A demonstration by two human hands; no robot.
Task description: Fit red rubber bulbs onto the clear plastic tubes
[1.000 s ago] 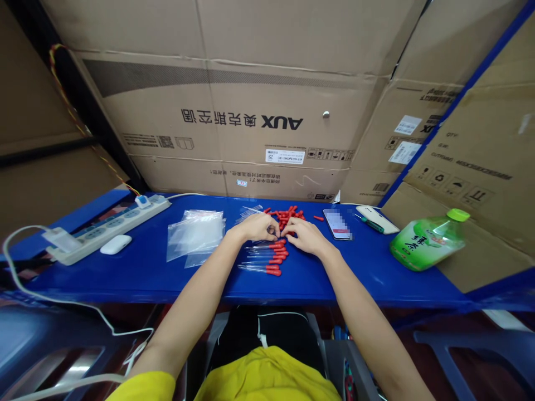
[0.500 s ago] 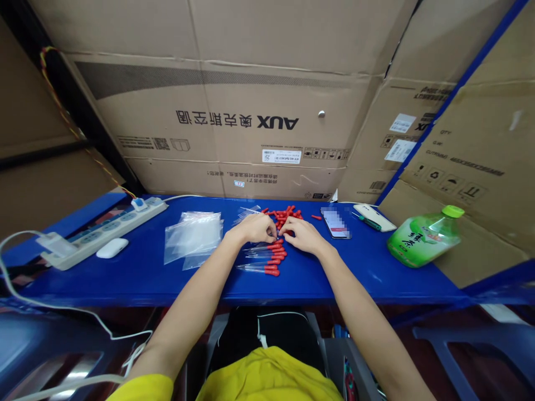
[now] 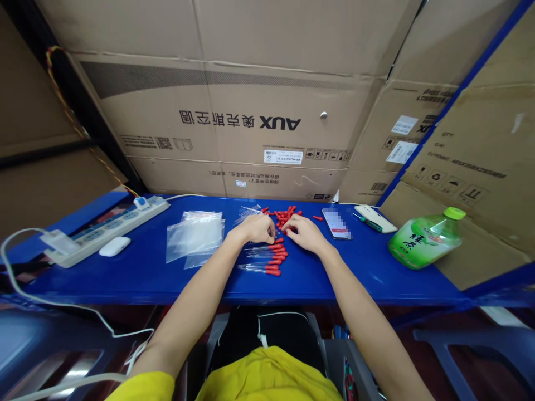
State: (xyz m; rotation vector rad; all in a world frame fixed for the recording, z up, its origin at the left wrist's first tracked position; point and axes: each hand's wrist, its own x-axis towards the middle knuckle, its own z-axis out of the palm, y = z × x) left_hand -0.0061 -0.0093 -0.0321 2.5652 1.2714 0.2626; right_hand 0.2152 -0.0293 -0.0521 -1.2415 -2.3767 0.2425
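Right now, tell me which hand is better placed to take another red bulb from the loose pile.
Right, probably: the right hand has its fingertips at the loose red bulbs, while the left hand sits farther left, near the clear tubes.

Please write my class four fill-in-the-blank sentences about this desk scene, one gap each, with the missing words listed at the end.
1. In the picture, the clear plastic bags lie to the ____ of the left hand.
2. The heap of small pieces near the right hand is coloured ____.
3. The thin tubes nearest the person have their bulbs at the ____ end.
4. The cap on the bottle is ____.

Missing words: left; red; right; green.
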